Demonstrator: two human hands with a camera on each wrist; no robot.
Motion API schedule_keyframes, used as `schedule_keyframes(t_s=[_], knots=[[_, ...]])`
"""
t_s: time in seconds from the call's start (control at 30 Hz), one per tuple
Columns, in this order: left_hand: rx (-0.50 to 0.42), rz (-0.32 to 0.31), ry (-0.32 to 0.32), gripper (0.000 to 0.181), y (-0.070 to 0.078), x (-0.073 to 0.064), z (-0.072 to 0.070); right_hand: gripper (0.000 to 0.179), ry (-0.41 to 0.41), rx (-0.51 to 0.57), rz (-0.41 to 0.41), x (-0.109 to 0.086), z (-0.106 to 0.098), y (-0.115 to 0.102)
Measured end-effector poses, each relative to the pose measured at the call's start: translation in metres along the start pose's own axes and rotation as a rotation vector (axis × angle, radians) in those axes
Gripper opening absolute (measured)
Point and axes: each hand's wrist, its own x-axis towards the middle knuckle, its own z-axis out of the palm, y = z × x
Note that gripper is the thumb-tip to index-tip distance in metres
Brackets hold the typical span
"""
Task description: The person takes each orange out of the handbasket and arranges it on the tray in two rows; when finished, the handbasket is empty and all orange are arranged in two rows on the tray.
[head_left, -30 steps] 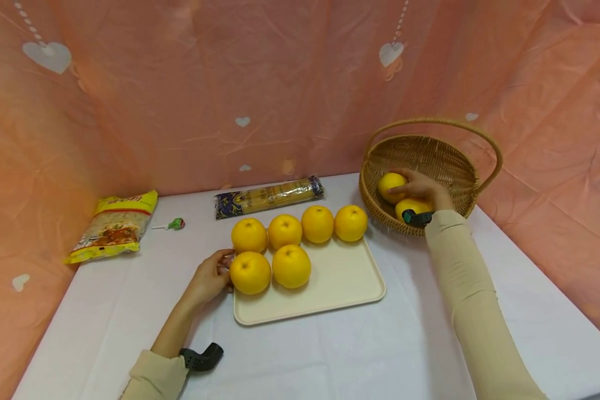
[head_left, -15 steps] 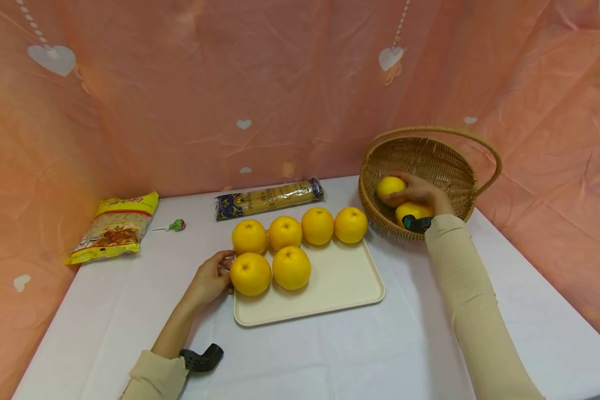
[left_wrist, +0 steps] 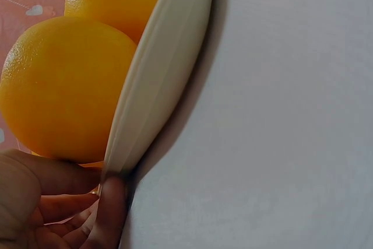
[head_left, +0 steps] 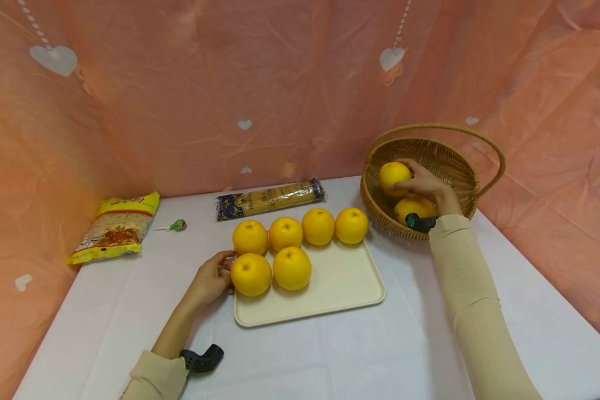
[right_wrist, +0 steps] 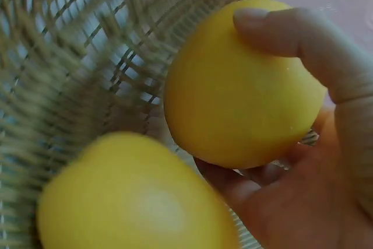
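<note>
Inside the wicker basket [head_left: 460, 172], my right hand [head_left: 427, 183] grips a yellow-orange orange [head_left: 392, 176], thumb on one side and fingers round the other in the right wrist view. A second orange [right_wrist: 134, 202] lies below it in the basket. On the left, my left hand [head_left: 211, 279] pinches the rim of the cream tray [head_left: 340, 278] between thumb [left_wrist: 111, 208] and fingers. Several oranges sit on the tray: a back row, including one at the right end [head_left: 351, 225], and two in front, the left one [head_left: 251, 274] right beside my left hand.
Behind the tray lies a long pack of spaghetti [head_left: 275, 199]. A lollipop [head_left: 179, 225] and a yellow bag of food [head_left: 117, 228] are at the left. A pink curtain [head_left: 300, 83] hangs behind the white-covered table [head_left: 280, 361]. The basket's handle [head_left: 500, 161] arches over it.
My right hand has lifted its orange a little within the basket, away from the one below. My left hand stays at the tray's rim.
</note>
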Motion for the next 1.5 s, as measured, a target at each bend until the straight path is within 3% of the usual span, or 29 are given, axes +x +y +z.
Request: schedule_keyframes(t_s=[0.17,0.27,0.6,0.73,1.0,1.1,1.23,1.5], knots=[[-0.004,0.005,0.001,0.052,0.000,0.000,0.001,0.073,0.020,0.049,-0.048,-0.003,-0.007,-0.011],[0.000,0.006,-0.002,0.051,0.000,0.000,0.000,0.067,0.017,0.138,-0.066,-0.005,-0.009,-0.017],[0.015,0.001,-0.004,0.051,-0.003,0.002,-0.001,0.063,-0.077,0.270,-0.189,-0.011,-0.006,-0.030],[0.025,-0.004,-0.001,0.051,-0.004,0.001,0.000,0.061,-0.150,0.322,-0.254,-0.016,-0.004,-0.032],[0.002,-0.016,-0.009,0.051,-0.004,0.001,-0.001,0.063,-0.397,0.427,-0.470,-0.025,0.008,-0.044],[-0.004,-0.014,-0.009,0.051,-0.003,0.001,-0.001,0.061,-0.435,0.497,-0.542,-0.026,0.018,-0.050],[0.000,-0.007,-0.009,0.051,-0.003,0.001,-0.002,0.060,-0.423,0.626,-0.604,-0.027,0.036,-0.057],[-0.012,-0.004,-0.017,0.052,-0.003,0.003,0.000,0.052,-0.444,1.070,-0.699,-0.027,0.074,-0.055]])
